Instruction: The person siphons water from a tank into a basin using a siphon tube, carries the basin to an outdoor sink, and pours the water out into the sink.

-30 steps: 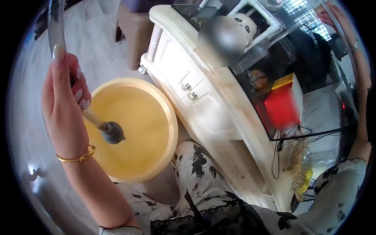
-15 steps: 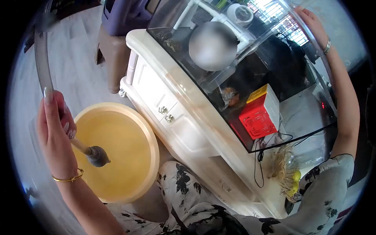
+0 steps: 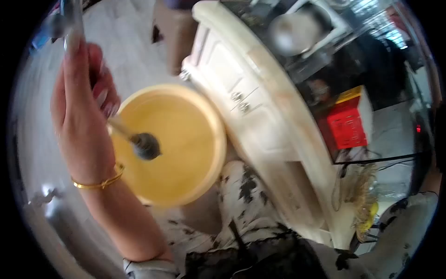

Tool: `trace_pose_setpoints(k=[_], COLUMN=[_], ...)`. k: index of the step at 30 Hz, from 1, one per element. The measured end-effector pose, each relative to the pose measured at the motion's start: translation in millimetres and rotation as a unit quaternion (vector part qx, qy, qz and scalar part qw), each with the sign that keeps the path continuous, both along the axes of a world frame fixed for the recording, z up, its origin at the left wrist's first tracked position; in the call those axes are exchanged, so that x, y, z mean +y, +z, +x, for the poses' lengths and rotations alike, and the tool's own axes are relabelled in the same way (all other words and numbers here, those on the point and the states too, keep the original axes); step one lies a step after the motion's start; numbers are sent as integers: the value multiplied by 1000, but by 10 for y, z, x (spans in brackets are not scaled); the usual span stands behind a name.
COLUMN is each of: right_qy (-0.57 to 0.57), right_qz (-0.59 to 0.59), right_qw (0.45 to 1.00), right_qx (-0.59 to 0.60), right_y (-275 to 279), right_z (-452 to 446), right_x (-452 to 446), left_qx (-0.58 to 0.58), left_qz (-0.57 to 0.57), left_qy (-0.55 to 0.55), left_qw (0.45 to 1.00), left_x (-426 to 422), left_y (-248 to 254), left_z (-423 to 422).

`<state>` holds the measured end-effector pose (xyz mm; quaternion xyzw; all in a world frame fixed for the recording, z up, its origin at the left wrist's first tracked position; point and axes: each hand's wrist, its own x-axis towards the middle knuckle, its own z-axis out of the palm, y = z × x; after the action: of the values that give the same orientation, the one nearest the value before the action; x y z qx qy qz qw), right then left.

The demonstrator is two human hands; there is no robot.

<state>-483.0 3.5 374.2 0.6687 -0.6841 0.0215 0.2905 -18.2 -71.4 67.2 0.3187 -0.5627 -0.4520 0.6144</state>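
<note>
My left hand (image 3: pixel 86 88), a gold bangle at its wrist, is closed around a hose at the left. A clear stretch of the hose (image 3: pixel 72 16) rises above the fist. Below it a pale stem ends in a dark grey ribbed bulb (image 3: pixel 146 147), over the yellow basin (image 3: pixel 218 139) of yellowish liquid. At the upper right, by the glass tank (image 3: pixel 395 153), a blurred pinkish patch (image 3: pixel 398 21) may be my right hand; its fingers cannot be made out. Only part of my right arm shows at the right edge.
The tank stands on a cream cabinet (image 3: pixel 260 125) with round knobs. White pipes (image 3: pixel 341 28) and a red-and-yellow box (image 3: pixel 348 123) show at the tank. A brown stool leg (image 3: pixel 179 42) is behind the basin. Yellow fruit (image 3: pixel 370 216) lies in a basket at the lower right.
The view has swung, so the basin, cabinet and tank sit farther right and higher. My left hand still grips the hose, and my right hand is no longer clearly seen.
</note>
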Motion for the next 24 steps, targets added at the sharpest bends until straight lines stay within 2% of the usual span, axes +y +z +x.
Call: trace_pose_setpoints(k=[4,9,14,18,24], right_qy=[-44,-47,-41,-40,-39], right_qz=[11,16,21,22,22], right_qw=[999,999,999,999,999], right_qx=[20,-1,-13,-23,-30], right_y=[-91,-291,-380,-448,-479], right_z=[543,696,776,792,807], right_x=[86,73,76,98,127], left_qx=[-50,-90,-45,-59,-60], left_qz=[-17,-35,6,13,6], left_qy=[32,23,55,86,52], left_qw=[998,995,997,994,997], left_x=[136,76,129,152,103], left_y=[162,111,134,130,81], left_z=[179,235,202,176,232])
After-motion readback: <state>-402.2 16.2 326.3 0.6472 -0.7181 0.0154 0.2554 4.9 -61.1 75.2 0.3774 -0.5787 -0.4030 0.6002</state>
